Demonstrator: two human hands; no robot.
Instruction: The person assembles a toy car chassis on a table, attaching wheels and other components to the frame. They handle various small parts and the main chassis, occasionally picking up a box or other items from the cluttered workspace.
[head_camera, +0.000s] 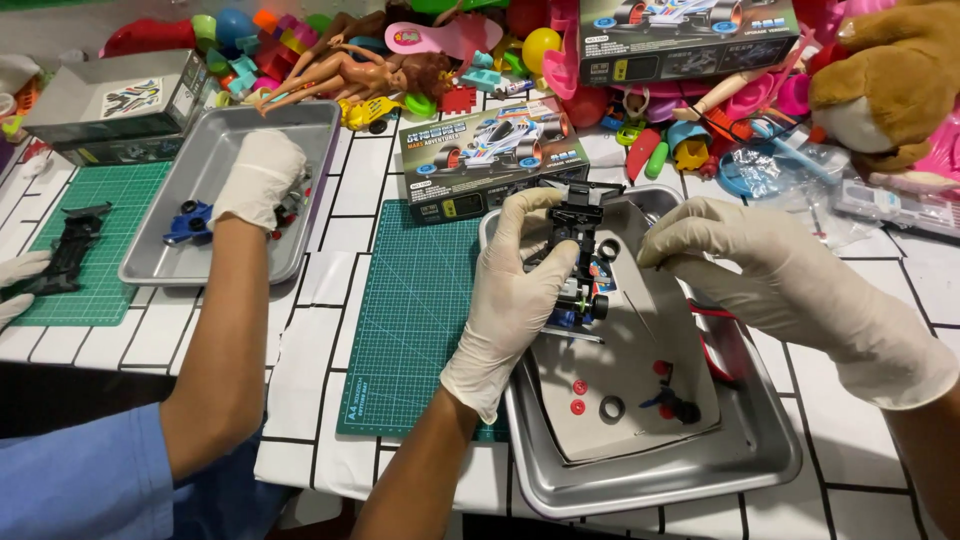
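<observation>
1. The left hand has its fingers closed on the black toy car chassis, above the metal tray.
2. The right hand, at 3 o'clock, touches the chassis; its fingertips are hidden, so its grip I cannot tell.

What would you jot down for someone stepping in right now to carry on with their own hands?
Left hand: gloved, gripping the black toy car chassis over the metal tray.
Right hand: gloved, fingertips at the chassis's right side.
Done: the chassis carries some parts at its lower end.
Left: red gears, a black ring and other small parts lie loose on the grey sheet in the tray.
</observation>
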